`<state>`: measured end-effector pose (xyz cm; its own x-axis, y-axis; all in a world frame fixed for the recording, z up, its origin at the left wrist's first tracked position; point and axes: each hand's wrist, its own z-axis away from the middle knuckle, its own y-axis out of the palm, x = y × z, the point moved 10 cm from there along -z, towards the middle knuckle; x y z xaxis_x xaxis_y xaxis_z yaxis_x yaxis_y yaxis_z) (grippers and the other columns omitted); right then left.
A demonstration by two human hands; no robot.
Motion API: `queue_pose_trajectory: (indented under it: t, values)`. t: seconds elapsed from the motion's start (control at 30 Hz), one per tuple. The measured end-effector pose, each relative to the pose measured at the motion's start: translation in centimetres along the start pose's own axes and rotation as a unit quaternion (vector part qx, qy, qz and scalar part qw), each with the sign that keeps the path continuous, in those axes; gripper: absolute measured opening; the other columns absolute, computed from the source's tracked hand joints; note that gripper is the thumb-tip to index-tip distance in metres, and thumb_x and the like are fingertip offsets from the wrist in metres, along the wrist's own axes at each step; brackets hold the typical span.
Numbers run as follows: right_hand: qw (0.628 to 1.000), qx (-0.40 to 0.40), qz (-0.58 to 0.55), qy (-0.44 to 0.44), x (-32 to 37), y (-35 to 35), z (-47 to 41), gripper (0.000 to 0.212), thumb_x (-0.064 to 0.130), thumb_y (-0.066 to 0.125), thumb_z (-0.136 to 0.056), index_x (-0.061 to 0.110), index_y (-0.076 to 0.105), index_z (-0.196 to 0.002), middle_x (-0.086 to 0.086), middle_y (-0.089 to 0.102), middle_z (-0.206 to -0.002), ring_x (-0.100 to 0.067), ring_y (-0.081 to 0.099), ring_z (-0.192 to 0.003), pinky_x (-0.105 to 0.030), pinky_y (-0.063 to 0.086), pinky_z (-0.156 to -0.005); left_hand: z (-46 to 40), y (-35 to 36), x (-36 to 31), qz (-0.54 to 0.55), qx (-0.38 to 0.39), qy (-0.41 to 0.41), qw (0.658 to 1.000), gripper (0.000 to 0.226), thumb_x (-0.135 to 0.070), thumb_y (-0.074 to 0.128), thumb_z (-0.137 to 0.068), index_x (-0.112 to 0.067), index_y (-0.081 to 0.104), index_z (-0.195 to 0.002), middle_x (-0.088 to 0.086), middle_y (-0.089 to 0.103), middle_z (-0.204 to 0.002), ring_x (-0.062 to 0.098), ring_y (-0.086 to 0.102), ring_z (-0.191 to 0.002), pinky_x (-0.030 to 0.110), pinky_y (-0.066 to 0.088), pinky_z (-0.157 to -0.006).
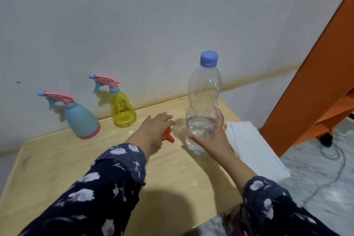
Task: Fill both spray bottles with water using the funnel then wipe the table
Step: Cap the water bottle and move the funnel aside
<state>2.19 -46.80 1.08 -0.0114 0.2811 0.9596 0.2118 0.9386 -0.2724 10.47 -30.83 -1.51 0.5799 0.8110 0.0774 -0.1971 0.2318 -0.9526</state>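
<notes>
Right hand (210, 136) fingers curl round the water bottle (204, 101), upright at 3 o'clock on the surface (57, 159). Left hand (155, 126) covers the funnel (169, 136), seemingly gripping it. 2 spray bottles, blue (80, 117) and yellow (122, 107), stand at 11 o'clock; cloth (252, 147) at 4.

Left hand (157, 123) laid over orange funnel (168, 136) on wooden table (57, 159). Right hand (212, 138) gripping clear water bottle (204, 99), blue-capped, upright, water low inside. Blue spray bottle (80, 119) and yellow spray bottle (122, 107) near wall. White cloth (254, 151) at right edge.
</notes>
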Motion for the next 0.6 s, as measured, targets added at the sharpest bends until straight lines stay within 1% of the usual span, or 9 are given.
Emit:
queue_pose_trajectory:
  t: [0.07, 0.13, 0.2, 0.23, 0.33, 0.4, 0.43, 0.53, 0.6]
  values:
    - [1.000, -0.023, 0.008, -0.001, 0.0, -0.1, 0.1, 0.113, 0.025, 0.086, -0.066, 0.040, 0.007, -0.145, 0.011, 0.043, -0.128, -0.008, 0.048, -0.118, -0.025, 0.041, -0.098, -0.6, 0.5, 0.2, -0.009, -0.018, 0.032, 0.999, 0.082, -0.020, 0.075, -0.076, -0.031, 0.033, -0.145, -0.005, 0.025, -0.155, 0.019, 0.027, -0.142, 0.039, 0.036, -0.105]
    - [0.999, -0.041, 0.014, -0.003, 0.0, -0.3, 0.1, 0.109, 0.025, 0.086, -0.066, 0.038, 0.011, -0.144, 0.021, 0.044, -0.120, 0.007, 0.051, -0.108, -0.010, 0.040, -0.087, -1.0, 0.4, 0.6, -0.003, -0.054, 0.062, 0.997, 0.070, -0.022, 0.073, -0.079, -0.028, 0.040, -0.140, -0.005, 0.037, -0.145, 0.020, 0.042, -0.129, 0.032, 0.043, -0.091]
    - [0.999, -0.050, 0.011, -0.002, 0.0, -0.5, 0.0, 0.106, 0.023, 0.087, -0.066, 0.038, 0.015, -0.143, 0.030, 0.042, -0.115, 0.020, 0.049, -0.100, 0.000, 0.041, -0.075, -1.3, 0.2, 1.2, 0.028, -0.060, 0.073, 0.995, 0.063, -0.024, 0.071, -0.080, -0.025, 0.045, -0.137, -0.004, 0.043, -0.139, 0.020, 0.046, -0.123, 0.031, 0.045, -0.088]
    - [0.999, -0.053, 0.009, -0.003, 0.1, -0.5, -0.2, 0.104, 0.023, 0.087, -0.065, 0.038, 0.017, -0.141, 0.030, 0.043, -0.114, 0.021, 0.049, -0.098, 0.002, 0.041, -0.073, -1.6, -0.1, 1.5, 0.050, -0.060, 0.073, 0.994, 0.063, -0.025, 0.073, -0.079, -0.023, 0.047, -0.136, -0.004, 0.044, -0.136, 0.020, 0.048, -0.121, 0.032, 0.046, -0.089]
    - [0.998, -0.058, 0.016, -0.007, 0.3, -0.7, -0.9, 0.096, 0.021, 0.087, -0.066, 0.041, 0.023, -0.135, 0.028, 0.049, -0.110, 0.018, 0.054, -0.096, -0.001, 0.043, -0.074, -2.1, -1.7, 3.0, 0.153, -0.100, 0.048, 0.982, 0.068, -0.032, 0.080, -0.069, -0.022, 0.053, -0.130, -0.005, 0.049, -0.127, 0.019, 0.053, -0.113, 0.033, 0.047, -0.091]
    - [0.997, -0.068, 0.021, -0.013, 0.4, -1.0, -1.5, 0.092, 0.020, 0.087, -0.066, 0.042, 0.025, -0.132, 0.028, 0.050, -0.109, 0.017, 0.056, -0.096, -0.003, 0.044, -0.076, -2.3, -3.0, 4.2, 0.229, -0.144, 0.011, 0.963, 0.074, -0.038, 0.082, -0.066, -0.022, 0.052, -0.132, -0.006, 0.050, -0.125, 0.018, 0.054, -0.111, 0.031, 0.046, -0.093]
    - [0.997, -0.073, 0.023, -0.014, 0.4, -1.2, -1.9, 0.092, 0.022, 0.087, -0.066, 0.043, 0.026, -0.131, 0.025, 0.051, -0.110, 0.013, 0.058, -0.097, -0.006, 0.046, -0.078, -2.4, -3.6, 4.7, 0.260, -0.168, -0.010, 0.951, 0.076, -0.039, 0.083, -0.066, -0.021, 0.052, -0.133, -0.006, 0.050, -0.125, 0.017, 0.054, -0.111, 0.030, 0.045, -0.094]
    - [0.996, -0.079, 0.034, -0.015, 0.3, -2.0, -4.0, 0.093, 0.030, 0.088, -0.063, 0.050, 0.025, -0.128, 0.011, 0.058, -0.114, -0.003, 0.060, -0.104, -0.019, 0.048, -0.085, -2.7, -4.5, 6.1, 0.351, -0.252, -0.088, 0.897, 0.075, -0.041, 0.082, -0.069, -0.018, 0.052, -0.134, -0.001, 0.052, -0.129, 0.018, 0.053, -0.116, 0.027, 0.040, -0.098]
    - [0.996, -0.082, 0.033, -0.016, 0.4, -2.7, -6.1, 0.094, 0.031, 0.088, -0.062, 0.048, 0.026, -0.130, 0.006, 0.059, -0.115, -0.009, 0.060, -0.106, -0.027, 0.051, -0.089, -3.1, -4.2, 6.6, 0.408, -0.284, -0.136, 0.857, 0.073, -0.042, 0.078, -0.074, -0.016, 0.049, -0.137, 0.001, 0.051, -0.133, 0.019, 0.051, -0.119, 0.024, 0.036, -0.096]
